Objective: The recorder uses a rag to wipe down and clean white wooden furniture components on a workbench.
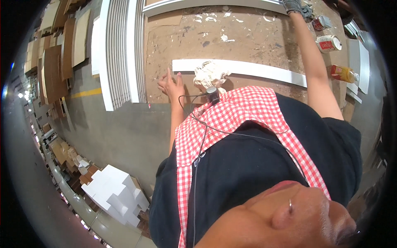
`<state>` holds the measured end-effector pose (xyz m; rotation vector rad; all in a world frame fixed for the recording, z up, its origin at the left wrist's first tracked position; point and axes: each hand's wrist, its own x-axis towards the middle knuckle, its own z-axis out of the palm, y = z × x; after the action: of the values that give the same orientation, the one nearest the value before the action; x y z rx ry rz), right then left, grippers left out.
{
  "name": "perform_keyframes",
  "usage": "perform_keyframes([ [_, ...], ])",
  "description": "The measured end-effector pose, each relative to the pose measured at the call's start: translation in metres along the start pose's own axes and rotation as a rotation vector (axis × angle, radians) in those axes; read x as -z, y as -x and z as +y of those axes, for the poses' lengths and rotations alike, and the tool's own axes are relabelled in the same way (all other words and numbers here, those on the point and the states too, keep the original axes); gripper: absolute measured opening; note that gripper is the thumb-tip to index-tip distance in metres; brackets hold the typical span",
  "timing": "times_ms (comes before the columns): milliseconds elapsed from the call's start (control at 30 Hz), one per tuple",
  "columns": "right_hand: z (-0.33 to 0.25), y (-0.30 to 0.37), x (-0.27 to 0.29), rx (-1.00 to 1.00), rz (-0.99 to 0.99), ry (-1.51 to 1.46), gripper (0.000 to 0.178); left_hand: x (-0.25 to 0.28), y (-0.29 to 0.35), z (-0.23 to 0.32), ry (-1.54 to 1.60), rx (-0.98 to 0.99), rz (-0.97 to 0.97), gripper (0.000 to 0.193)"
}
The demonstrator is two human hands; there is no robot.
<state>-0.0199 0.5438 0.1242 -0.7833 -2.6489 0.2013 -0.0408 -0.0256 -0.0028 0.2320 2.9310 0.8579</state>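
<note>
My left hand (170, 86), bare, is at the table's near left with its fingers apart, holding nothing. Its index finger points toward the left end of a white strip (256, 71) lying across the table. My right arm stretches to the far right, where my right hand (292, 5) wears a grey knitted glove. That hand is at the right end of a long white board (215, 5) at the far side; its fingers are too hidden to show a grip. A crumpled cream cloth (210, 74) rests over the near strip, close to my apron.
White boards (118, 49) stand stacked at the left. Along the right edge are a grey cloth (307, 11), a small can (321, 22), a white-and-red can (328, 43) and a bottle with yellow liquid (344, 73). Paint flecks mark the brown tabletop (182, 45).
</note>
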Motion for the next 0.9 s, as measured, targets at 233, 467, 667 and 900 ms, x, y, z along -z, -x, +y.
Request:
perform_keyframes([
  [233,0.12,-0.021,0.038,-0.172,-0.412,0.305,0.05,-0.001,-0.019,0.016,0.144,-0.134,-0.007,0.047],
  [467,-0.073,0.043,0.033,0.07,-0.083,0.296,0.034,0.022,-0.004,-0.008,0.122,-0.039,-0.044,0.055],
  [667,-0.18,0.125,-0.075,0.291,-0.466,-0.726,0.03,0.013,-0.013,0.002,0.121,-0.088,-0.088,0.069],
  [900,-0.251,0.171,-0.125,0.397,-0.828,-0.781,0.03,0.01,-0.022,0.023,-0.054,-0.204,-0.226,0.095],
])
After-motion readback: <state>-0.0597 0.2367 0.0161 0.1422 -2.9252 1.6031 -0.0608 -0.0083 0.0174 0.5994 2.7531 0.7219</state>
